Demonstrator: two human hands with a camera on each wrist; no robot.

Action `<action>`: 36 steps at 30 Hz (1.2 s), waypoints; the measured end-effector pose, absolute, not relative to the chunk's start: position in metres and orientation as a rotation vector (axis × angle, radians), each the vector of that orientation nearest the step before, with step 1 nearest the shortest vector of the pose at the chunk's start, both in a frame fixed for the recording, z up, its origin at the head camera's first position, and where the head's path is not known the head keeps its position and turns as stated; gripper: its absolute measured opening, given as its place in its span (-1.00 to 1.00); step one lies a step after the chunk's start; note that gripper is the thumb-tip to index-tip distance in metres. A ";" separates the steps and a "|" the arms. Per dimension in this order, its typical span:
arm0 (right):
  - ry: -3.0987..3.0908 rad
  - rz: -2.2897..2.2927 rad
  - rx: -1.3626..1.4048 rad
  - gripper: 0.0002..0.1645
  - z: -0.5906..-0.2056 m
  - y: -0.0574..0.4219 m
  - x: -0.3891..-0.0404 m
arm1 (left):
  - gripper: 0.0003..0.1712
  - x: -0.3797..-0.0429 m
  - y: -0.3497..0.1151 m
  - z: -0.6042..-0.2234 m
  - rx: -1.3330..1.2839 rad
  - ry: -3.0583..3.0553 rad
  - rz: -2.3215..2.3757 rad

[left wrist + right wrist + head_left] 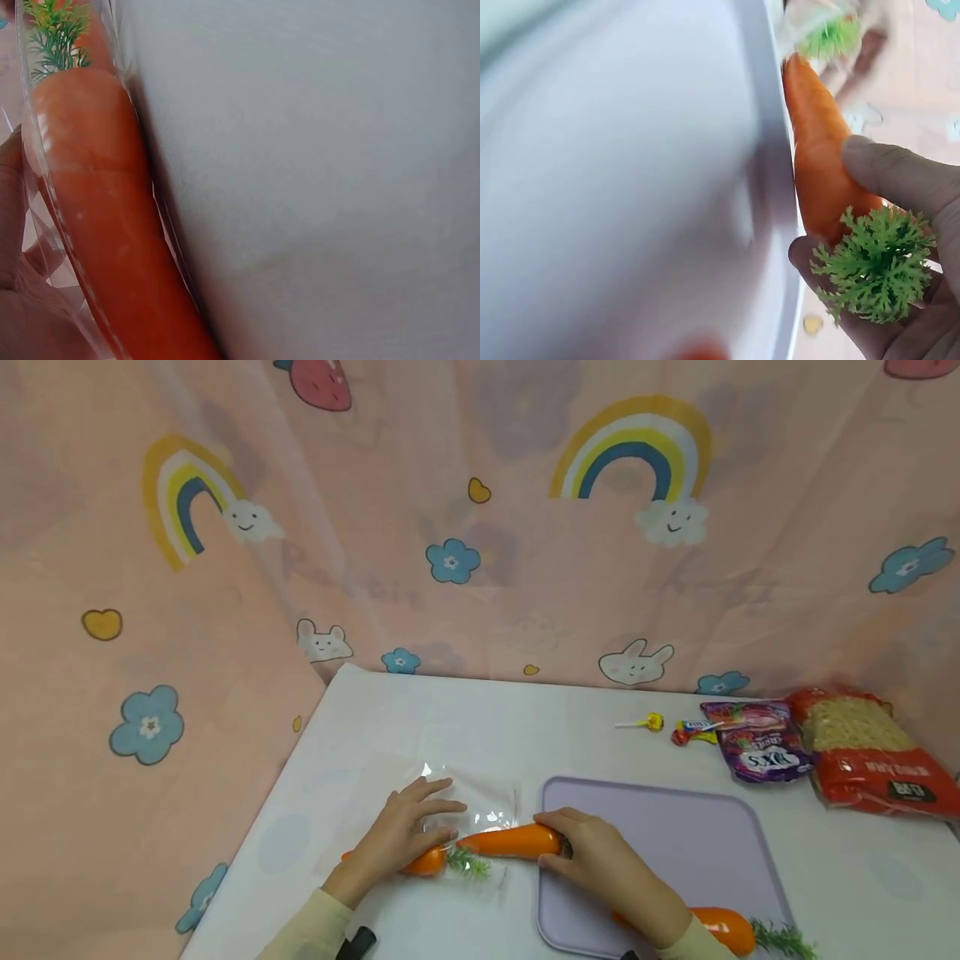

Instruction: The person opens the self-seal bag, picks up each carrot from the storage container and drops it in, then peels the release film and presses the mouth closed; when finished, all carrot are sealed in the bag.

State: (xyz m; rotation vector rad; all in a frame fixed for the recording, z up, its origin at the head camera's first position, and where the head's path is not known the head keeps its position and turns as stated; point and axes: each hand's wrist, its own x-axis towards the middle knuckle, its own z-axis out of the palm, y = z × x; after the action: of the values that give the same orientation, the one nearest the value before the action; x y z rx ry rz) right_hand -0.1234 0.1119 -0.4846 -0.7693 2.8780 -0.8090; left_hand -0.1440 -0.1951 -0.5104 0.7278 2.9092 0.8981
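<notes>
A clear plastic bag [487, 797] lies on the left part of the white table, with an orange toy carrot [427, 862] inside it, its green top facing right. My left hand [405, 827] rests over the bag and that carrot, fingers spread and fairly straight. With my right hand [603, 856] I grip a second carrot [510, 841] by its thick end, thumb on one side and fingers on the other. Its narrow tip points left, at the bag near the left fingertips. Its leafy top [877, 262] shows beside the right palm in the right wrist view.
A lilac tray [660, 818] lies at the right, its left rim under the right hand. Another carrot [723, 931] is at its front, partly hidden by my forearm. Behind are a lollipop [652, 722], a purple candy bag [761, 752] and a red-and-clear food bag [870, 760].
</notes>
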 end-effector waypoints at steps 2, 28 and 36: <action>2.874 -0.815 -0.823 -0.42 -0.487 0.103 -0.123 | -0.61 -0.144 -0.195 -0.510 0.711 2.903 0.892; 2.911 -0.704 -0.641 -0.34 -0.467 0.093 -0.110 | -0.60 -0.148 -0.190 -0.505 0.657 2.872 0.872; 2.895 -0.758 -0.635 -0.48 -0.478 0.090 -0.108 | -0.60 -0.149 -0.191 -0.507 0.670 2.870 0.897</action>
State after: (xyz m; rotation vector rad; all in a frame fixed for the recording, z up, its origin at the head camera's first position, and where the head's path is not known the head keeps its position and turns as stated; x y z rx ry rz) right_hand -0.1080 0.0903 -0.4781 -0.6346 2.8947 -0.7577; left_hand -0.1488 -0.1911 -0.5074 0.6700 2.8701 0.8968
